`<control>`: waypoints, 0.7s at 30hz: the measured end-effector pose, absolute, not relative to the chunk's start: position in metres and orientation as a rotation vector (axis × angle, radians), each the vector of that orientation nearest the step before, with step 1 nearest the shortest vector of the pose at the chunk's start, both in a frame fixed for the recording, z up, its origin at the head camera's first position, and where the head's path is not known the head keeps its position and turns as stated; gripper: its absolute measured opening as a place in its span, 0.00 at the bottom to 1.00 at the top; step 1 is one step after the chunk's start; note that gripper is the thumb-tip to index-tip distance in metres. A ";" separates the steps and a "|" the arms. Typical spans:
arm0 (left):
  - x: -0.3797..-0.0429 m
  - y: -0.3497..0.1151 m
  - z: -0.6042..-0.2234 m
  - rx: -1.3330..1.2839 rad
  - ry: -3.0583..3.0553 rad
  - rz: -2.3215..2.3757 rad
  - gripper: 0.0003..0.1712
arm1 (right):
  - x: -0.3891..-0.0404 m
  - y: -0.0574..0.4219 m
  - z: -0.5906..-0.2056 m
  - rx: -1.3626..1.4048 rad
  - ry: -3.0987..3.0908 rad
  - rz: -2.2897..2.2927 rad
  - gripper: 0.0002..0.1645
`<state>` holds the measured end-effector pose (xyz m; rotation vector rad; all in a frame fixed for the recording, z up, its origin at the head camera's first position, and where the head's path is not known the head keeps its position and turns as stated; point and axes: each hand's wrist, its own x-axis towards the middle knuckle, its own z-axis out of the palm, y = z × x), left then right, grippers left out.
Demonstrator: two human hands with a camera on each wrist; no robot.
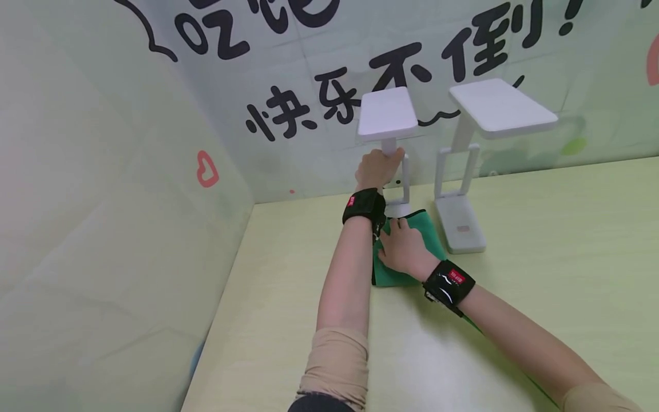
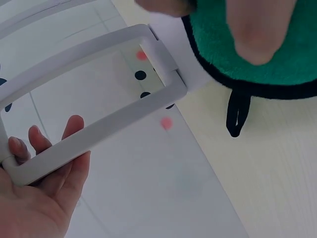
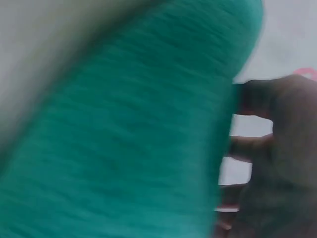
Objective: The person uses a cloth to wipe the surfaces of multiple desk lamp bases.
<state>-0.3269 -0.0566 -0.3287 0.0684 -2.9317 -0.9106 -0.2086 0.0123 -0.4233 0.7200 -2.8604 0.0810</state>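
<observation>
My left hand (image 1: 378, 169) grips the upright frame of a white desk lamp (image 1: 388, 111), just under its flat head. In the left wrist view, the fingers of that hand (image 2: 42, 208) curl round one bar of the open rectangular frame (image 2: 106, 121). A green cloth (image 1: 429, 234) with black edging lies in front of this lamp's base. My right hand (image 1: 404, 249) holds the cloth from above. The right wrist view is blurred; there the fingers of the right hand (image 3: 292, 148) meet the edge of the green cloth (image 3: 124, 129). A black hanging loop (image 2: 238, 114) sticks out from the cloth.
A second white desk lamp (image 1: 463, 229) stands to the right, close to the cloth. Behind the pale wooden table (image 1: 288, 274) is a wall covering (image 1: 288, 166) with large black lettering. Another covered wall (image 1: 128, 229) runs along the left side. Both wrists wear black straps.
</observation>
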 end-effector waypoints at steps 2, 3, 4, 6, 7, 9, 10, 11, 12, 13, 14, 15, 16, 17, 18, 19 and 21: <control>-0.327 -0.057 -0.329 0.065 -2.930 -0.920 0.29 | -0.212 0.012 -0.425 0.727 -2.801 0.071 0.23; -0.326 -0.057 -0.329 0.064 -2.931 -0.925 0.29 | -0.213 0.012 -0.426 0.745 -2.766 0.061 0.21; -0.326 -0.057 -0.329 0.063 -2.932 -0.928 0.29 | -0.211 0.013 -0.426 0.772 -2.735 0.049 0.20; -0.326 -0.057 -0.329 0.062 -2.939 -0.928 0.29 | -0.207 0.015 -0.427 0.823 -2.702 0.057 0.17; -0.326 -0.057 -0.329 0.058 -2.940 -0.929 0.28 | -0.205 0.016 -0.427 0.833 -2.694 0.082 0.16; -0.326 -0.057 -0.328 0.057 -2.944 -0.917 0.28 | -0.200 0.019 -0.425 0.807 -2.726 0.162 0.19; -0.327 -0.057 -0.327 0.057 -2.942 -0.912 0.28 | -0.199 0.020 -0.424 0.764 -2.774 0.220 0.21; -0.326 -0.057 -0.327 0.059 -2.945 -0.907 0.28 | -0.198 0.021 -0.422 0.701 -2.822 0.283 0.24; -0.326 -0.057 -0.326 0.059 -2.945 -0.907 0.28 | -0.198 0.022 -0.421 0.624 -2.875 0.343 0.26; -0.326 -0.056 -0.326 0.057 -2.948 -0.906 0.28 | -0.199 0.023 -0.420 0.543 -2.925 0.402 0.28; -0.326 -0.056 -0.326 0.058 -2.951 -0.905 0.28 | -0.201 0.024 -0.420 0.467 -2.970 0.460 0.30; -0.326 -0.056 -0.326 0.057 -2.951 -0.905 0.28 | -0.204 0.025 -0.419 0.407 -3.012 0.513 0.32; -0.326 -0.056 -0.326 0.054 -2.956 -0.901 0.28 | -0.209 0.027 -0.419 0.362 -3.047 0.550 0.33; -0.326 -0.056 -0.327 0.053 -2.960 -0.896 0.28 | -0.215 0.029 -0.419 0.339 -3.067 0.586 0.34; -0.327 -0.056 -0.327 0.053 -2.959 -0.895 0.28 | -0.222 0.031 -0.420 0.325 -3.081 0.623 0.35; -0.327 -0.055 -0.328 0.057 -2.957 -0.893 0.29 | -0.229 0.034 -0.420 0.324 -3.083 0.652 0.35; -0.328 -0.055 -0.329 0.058 -2.956 -0.895 0.29 | -0.242 0.038 -0.421 0.343 -3.082 0.676 0.34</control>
